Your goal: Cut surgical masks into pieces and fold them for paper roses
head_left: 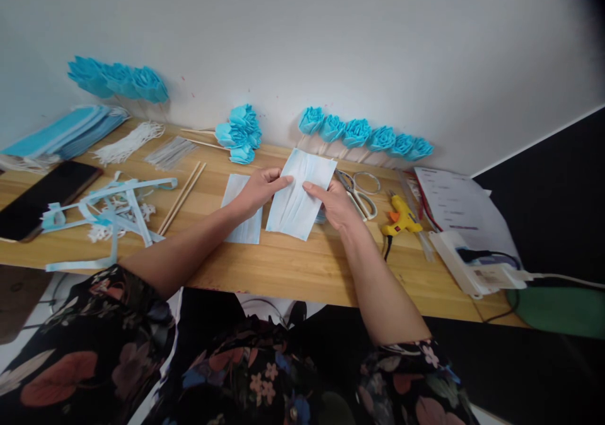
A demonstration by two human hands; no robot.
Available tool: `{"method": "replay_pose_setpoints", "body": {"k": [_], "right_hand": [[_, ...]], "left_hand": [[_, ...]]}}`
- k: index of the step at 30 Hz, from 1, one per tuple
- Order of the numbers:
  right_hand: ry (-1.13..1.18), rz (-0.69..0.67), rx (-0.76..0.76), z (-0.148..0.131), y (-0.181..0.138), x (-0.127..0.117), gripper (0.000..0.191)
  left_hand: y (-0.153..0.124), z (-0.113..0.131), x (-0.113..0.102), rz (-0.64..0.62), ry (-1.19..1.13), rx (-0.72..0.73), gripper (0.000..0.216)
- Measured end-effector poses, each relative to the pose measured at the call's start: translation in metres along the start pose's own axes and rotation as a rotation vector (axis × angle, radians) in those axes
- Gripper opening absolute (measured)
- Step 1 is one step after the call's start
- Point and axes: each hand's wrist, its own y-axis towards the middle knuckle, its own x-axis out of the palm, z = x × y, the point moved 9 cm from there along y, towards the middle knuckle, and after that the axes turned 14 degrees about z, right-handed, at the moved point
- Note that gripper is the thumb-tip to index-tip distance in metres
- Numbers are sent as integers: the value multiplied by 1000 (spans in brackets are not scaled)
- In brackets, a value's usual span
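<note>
Between my two hands is a pale blue face mask sheet (295,204), its white pleated side up and no ear loops showing. My left hand (259,192) pinches its left edge, thumb on top. On the right edge, my right hand (335,203) grips it the same way, with the fingers hidden underneath. A second pale sheet (246,226) lies on the table under my left wrist. Close behind my right hand are scissors (366,205) with light handles, partly covered by the hand.
Blue paper-like flowers on sticks (357,133) lean along the wall. At left lie a mask stack (66,132), white ear loops (130,141), blue strip scraps (137,214), wooden sticks (182,198) and a phone (47,198). A yellow glue gun (401,215) and power strip (458,264) sit right.
</note>
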Motion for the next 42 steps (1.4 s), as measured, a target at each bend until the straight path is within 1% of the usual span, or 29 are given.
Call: {"method": "replay_pose_setpoints", "body": {"k": [4, 8, 11, 14, 17, 22, 24, 26, 28, 29, 31, 33, 34, 35, 38, 42], "right_hand": [[-42, 1, -9, 2, -1, 2, 44], [-97, 21, -38, 0, -3, 5, 48], [-96, 67, -84, -6, -1, 0, 50], [-39, 98, -106, -11, 2, -7, 49], [-10, 75, -116, -17, 1, -9, 42], [33, 123, -139, -26, 0, -14, 41], [97, 161, -135, -28, 2, -18, 42], [173, 216, -127, -30, 5, -25, 45], [239, 275, -123, -32, 9, -34, 46], [258, 296, -126, -33, 11, -38, 46], [268, 316, -145, -36, 13, -44, 44], [252, 315, -169, -38, 14, -47, 43], [243, 312, -178, -39, 15, -47, 42], [232, 307, -181, -39, 15, -47, 41], [203, 285, -177, -37, 13, -44, 36], [118, 206, -135, -33, 10, -36, 31]], "left_hand": [[-2, -3, 7, -61, -18, -18, 49], [-2, -6, 6, -55, -30, -39, 53], [-4, -3, 6, -67, -19, -44, 53], [-11, -1, 12, -144, 54, -66, 52], [-16, -3, 17, -223, 126, -86, 51], [-21, -5, 22, -306, 170, -88, 60], [-23, -6, 22, -331, 261, -88, 56], [-22, -4, 20, -332, 364, -54, 48], [-17, 3, 15, -282, 407, -6, 41], [-12, 6, 9, -229, 396, 13, 40], [1, 13, -6, -70, 319, 41, 40], [11, 18, -24, 96, 189, 69, 40], [15, 19, -30, 150, 108, 80, 40], [19, 19, -34, 185, 18, 86, 40], [25, 18, -42, 227, -201, 81, 42], [32, 12, -51, 281, -325, 2, 37]]}}
